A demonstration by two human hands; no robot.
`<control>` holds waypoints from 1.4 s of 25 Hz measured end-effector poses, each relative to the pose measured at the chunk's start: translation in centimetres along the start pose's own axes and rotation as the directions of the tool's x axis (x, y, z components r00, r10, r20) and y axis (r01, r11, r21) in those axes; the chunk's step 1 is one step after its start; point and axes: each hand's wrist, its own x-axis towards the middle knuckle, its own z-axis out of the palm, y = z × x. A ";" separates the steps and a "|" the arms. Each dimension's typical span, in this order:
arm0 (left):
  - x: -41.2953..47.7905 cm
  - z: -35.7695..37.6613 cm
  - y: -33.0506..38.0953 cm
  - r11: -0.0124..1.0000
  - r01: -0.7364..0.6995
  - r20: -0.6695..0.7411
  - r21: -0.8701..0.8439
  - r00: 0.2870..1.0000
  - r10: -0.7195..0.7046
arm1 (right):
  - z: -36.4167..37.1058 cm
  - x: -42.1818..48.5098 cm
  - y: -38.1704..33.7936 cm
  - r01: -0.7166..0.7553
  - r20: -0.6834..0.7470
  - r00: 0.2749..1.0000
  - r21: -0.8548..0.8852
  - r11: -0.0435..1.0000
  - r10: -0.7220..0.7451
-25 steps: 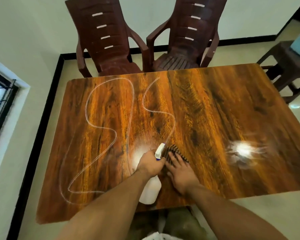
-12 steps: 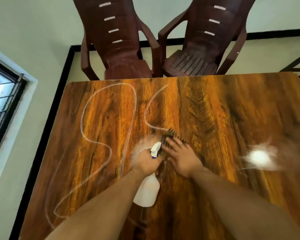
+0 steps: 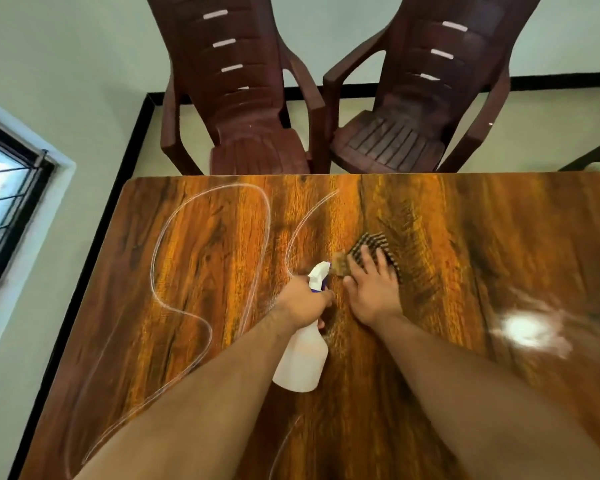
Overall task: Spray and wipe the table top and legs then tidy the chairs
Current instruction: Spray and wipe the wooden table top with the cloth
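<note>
1. Left hand (image 3: 300,303) was closed round the neck of a white spray bottle (image 3: 303,358), nozzle aimed toward table's far edge, near table centre.
2. Right hand (image 3: 373,292) lay flat, fingers spread, pressing a dark checked cloth (image 3: 371,245) onto the wooden table top (image 3: 205,258), just beside the nozzle.
3. White squiggly line (image 3: 174,244) ran over the left half.
4. Two maroon plastic chairs (image 3: 243,98) stood at far edge.

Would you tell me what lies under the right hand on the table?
A dark striped cloth lies under the right hand, pressed flat on the table. The palm covers its near part.
</note>
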 end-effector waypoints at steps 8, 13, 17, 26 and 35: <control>3.0 -1.2 1.7 0.996 0.050 0.022 -0.074 0.999 -0.049 | -2.2 5.0 1.6 -0.071 -0.090 0.993 0.108 0.992 0.081; 5.6 -1.8 2.7 0.997 0.029 0.006 -0.071 1.000 -0.029 | -3.3 8.5 2.3 0.243 -0.015 0.970 0.031 0.969 -0.243; 7.3 -2.5 4.2 0.988 0.020 -0.009 -0.151 1.000 -0.022 | -4.2 11.1 0.8 0.287 -0.039 0.958 0.141 0.948 -0.284; 10.6 -3.0 6.9 0.981 -0.008 0.001 -0.195 1.000 0.008 | -5.4 16.1 1.9 0.393 -0.023 0.919 -0.004 0.919 -0.393; 12.0 -2.2 6.2 0.991 0.031 0.030 -0.128 0.999 -0.027 | -6.7 15.5 6.8 0.019 -0.239 0.971 0.046 0.999 -0.007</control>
